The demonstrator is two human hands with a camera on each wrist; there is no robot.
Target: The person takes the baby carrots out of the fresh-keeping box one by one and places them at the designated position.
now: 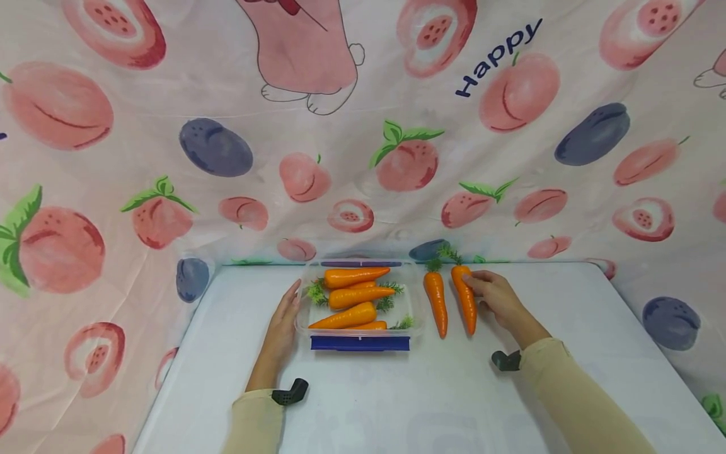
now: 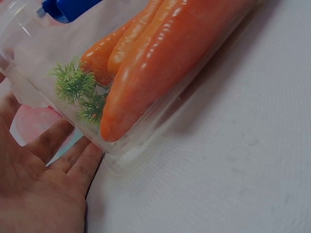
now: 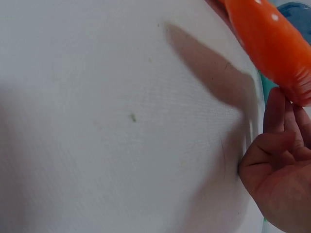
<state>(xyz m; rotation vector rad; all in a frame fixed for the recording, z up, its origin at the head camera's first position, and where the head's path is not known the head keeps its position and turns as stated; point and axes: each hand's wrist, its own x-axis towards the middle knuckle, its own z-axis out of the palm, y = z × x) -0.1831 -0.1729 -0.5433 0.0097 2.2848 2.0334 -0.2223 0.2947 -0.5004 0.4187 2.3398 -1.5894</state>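
- The clear box (image 1: 363, 334) could be sliding if nudged; contact is coming from one side only.
- The left hand (image 1: 282, 328) is touching its left wall, fingers nearly straight.
- The right hand (image 1: 499, 299), half-curled, is pinching one carrot (image 1: 466, 301), right of the box.
- That carrot could be slipping, since fingertips alone are supporting it.

1. Your head view is bright and evenly lit; the pale pink fruit-printed cloth (image 1: 340, 139) and smooth white tabletop (image 1: 442, 391) read clearly.
2. Your left wrist view is dimmer and greyer, with white glare streaks on the glossy orange tapered carrots (image 2: 160, 73) and soft shadow beside the clear plastic box (image 2: 116, 151).
3. Your right wrist view is dim too; soft-edged shadows darken the tabletop, and glare spots the glossy orange carrot (image 3: 269, 41) there.
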